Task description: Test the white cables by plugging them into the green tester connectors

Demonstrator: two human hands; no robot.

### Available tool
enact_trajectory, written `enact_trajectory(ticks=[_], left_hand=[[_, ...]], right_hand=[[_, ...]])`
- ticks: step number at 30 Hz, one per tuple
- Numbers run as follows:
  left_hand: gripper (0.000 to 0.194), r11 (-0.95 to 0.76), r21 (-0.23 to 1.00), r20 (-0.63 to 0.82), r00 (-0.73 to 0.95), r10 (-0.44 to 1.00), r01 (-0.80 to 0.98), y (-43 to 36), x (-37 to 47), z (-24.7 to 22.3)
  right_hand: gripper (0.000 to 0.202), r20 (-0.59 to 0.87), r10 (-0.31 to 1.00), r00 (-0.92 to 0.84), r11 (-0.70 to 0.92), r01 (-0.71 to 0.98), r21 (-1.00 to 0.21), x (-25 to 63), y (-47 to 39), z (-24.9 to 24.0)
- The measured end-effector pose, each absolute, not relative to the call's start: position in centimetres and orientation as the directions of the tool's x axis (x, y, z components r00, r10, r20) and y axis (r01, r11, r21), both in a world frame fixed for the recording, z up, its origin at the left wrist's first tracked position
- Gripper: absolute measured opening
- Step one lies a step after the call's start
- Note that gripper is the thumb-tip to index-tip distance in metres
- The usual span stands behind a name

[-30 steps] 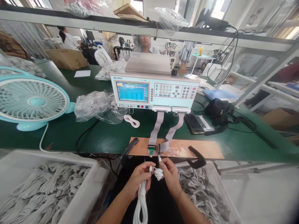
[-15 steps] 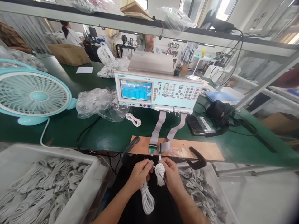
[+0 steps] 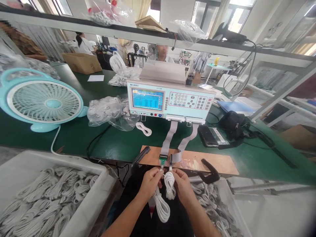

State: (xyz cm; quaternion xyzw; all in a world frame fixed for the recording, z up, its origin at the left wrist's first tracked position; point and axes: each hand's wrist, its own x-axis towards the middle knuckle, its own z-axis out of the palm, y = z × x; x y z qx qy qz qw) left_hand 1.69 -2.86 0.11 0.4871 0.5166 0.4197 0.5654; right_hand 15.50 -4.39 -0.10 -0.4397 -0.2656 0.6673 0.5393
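left hand [image 3: 150,179] and right hand [image 3: 181,182] each pinch a white cable coil [image 3: 170,184] end — test sockets [image 3: 166,160] sit just above both; coil hangs downward

We see bright daylight from blown-out rear windows [image 3: 222,14], soft shadows, sharp centre, wide-angle bending and blur at edges.

No legible text anywhere: small blue logo and model mark on the cable tester [image 3: 170,100], its screen rows and keypad too small to read.
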Motion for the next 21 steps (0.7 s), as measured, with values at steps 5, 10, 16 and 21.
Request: enact_trajectory(ticks=[5,10,16,21], left_hand=[[0.037,0.184,0.982,-0.18,0.076,0.981,-0.043,-3.3,2.3,-0.7],[0.043,0.134,0.99,-0.131,0.065,0.989,-0.052,-3.3,2.6,-1.3],[0.053,0.182,0.982,-0.178,0.078,0.981,-0.046,-2.8,2.8,-1.2],[0.059,0.07,0.998,-0.069,0.051,0.996,-0.01,-1.5,3.2,-2.3]], right_hand=[[0.024,-0.29,0.956,-0.031,-0.266,-0.5,-0.824,15.4,-4.4,-0.3],[0.029,-0.297,0.953,-0.056,-0.279,-0.542,-0.793,14.9,-4.3,-0.3],[0.035,-0.304,0.952,-0.045,-0.277,-0.55,-0.788,14.4,-4.1,-1.2],[0.04,-0.303,0.952,0.045,-0.242,-0.497,-0.833,14.6,-3.0,-1.7]])
